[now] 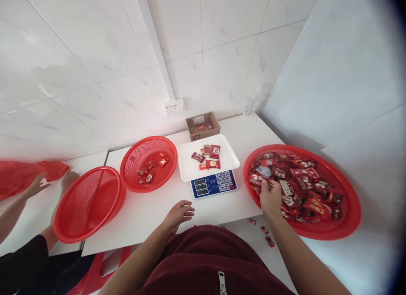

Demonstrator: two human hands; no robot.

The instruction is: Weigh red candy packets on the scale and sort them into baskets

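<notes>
My right hand (270,198) reaches into the big red basket (349,227) at the right, fingers curled down among several red candy packets (301,181); what they grip is hidden. My left hand (179,214) rests on the white table (142,214) edge in front of the blue scale (214,183), fingers loosely spread, holding nothing. The scale's white tray (190,170) carries several red packets (209,156).
Left of the scale a red basket (133,176) holds a few packets; an empty red basket (87,202) overlaps it. A cardboard box (203,126) stands behind. Another person's hands (52,181) handle a red bag (19,176) at far left. Packets (264,230) lie on the floor.
</notes>
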